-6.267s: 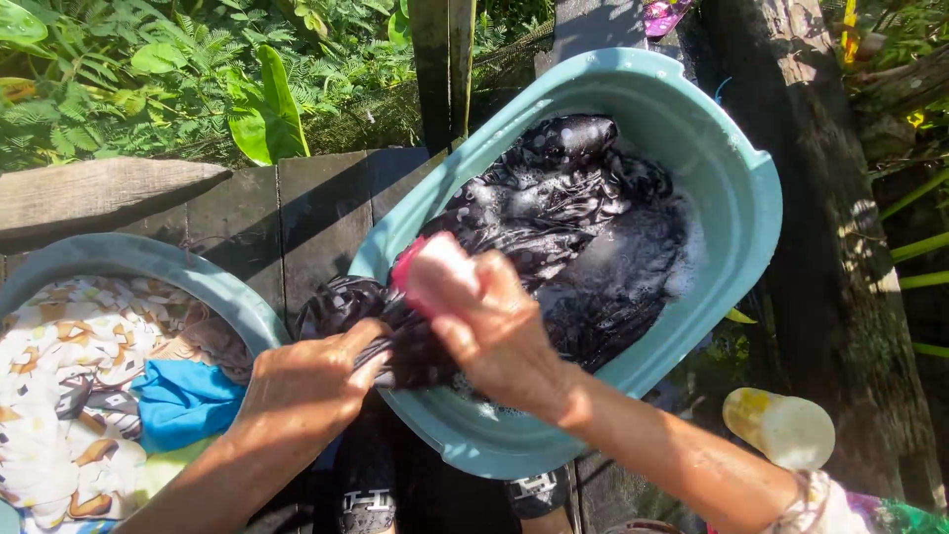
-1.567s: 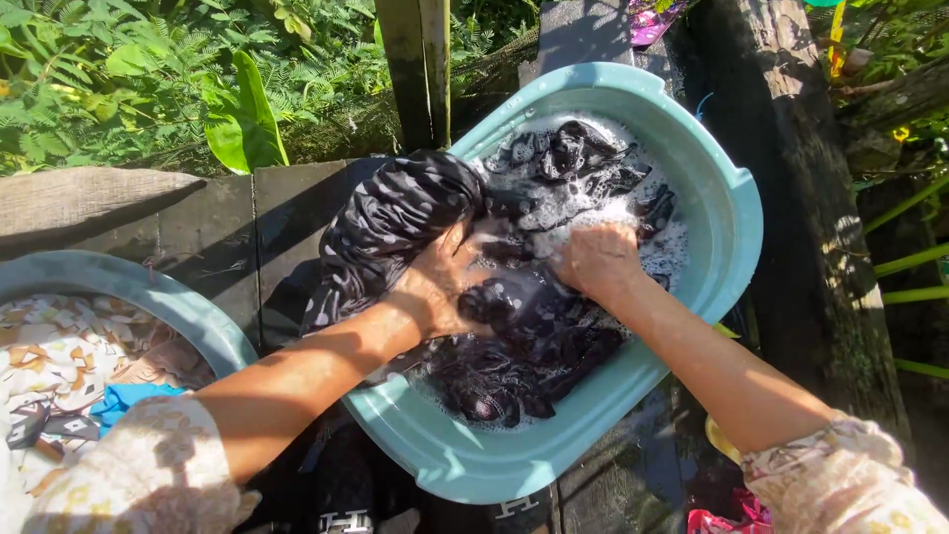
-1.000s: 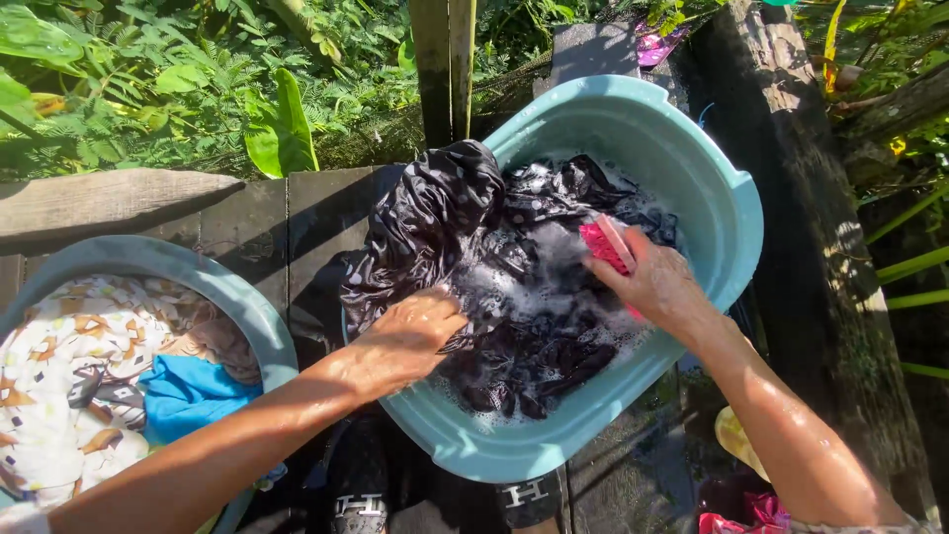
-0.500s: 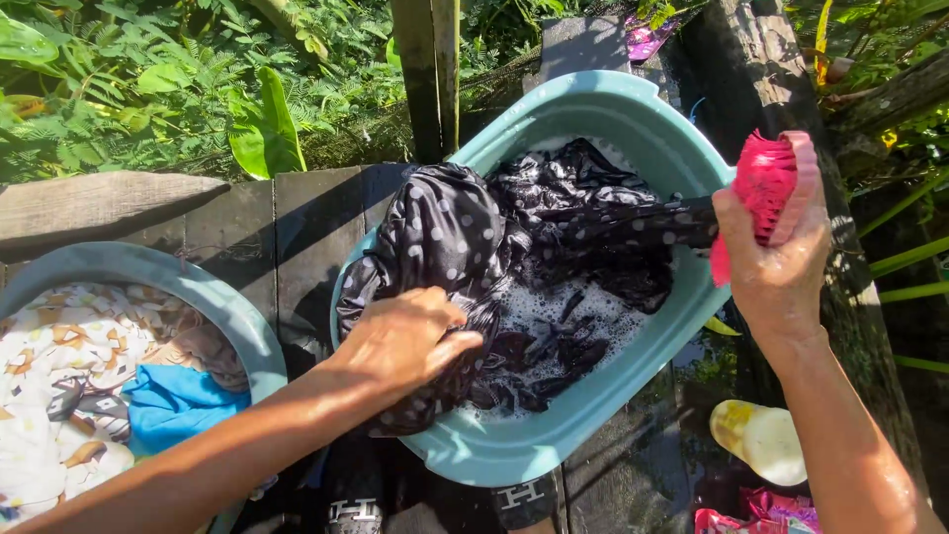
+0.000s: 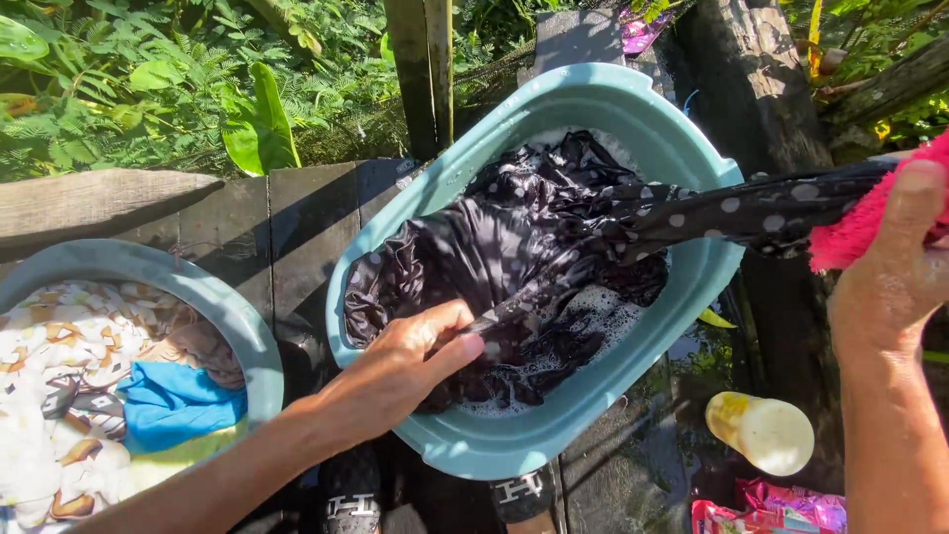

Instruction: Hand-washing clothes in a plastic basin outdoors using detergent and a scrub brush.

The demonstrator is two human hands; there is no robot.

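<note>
The left hand [image 5: 400,368], at lower centre, is closed on a fold of the dark dotted cloth [image 5: 514,267], pinned at the near rim of the teal basin [image 5: 494,457]. From there the cloth is stretched taut to the right edge, where it is gripped by the right hand [image 5: 895,282] together with a pink brush [image 5: 870,213]. Soapy water is held in the basin.
</note>
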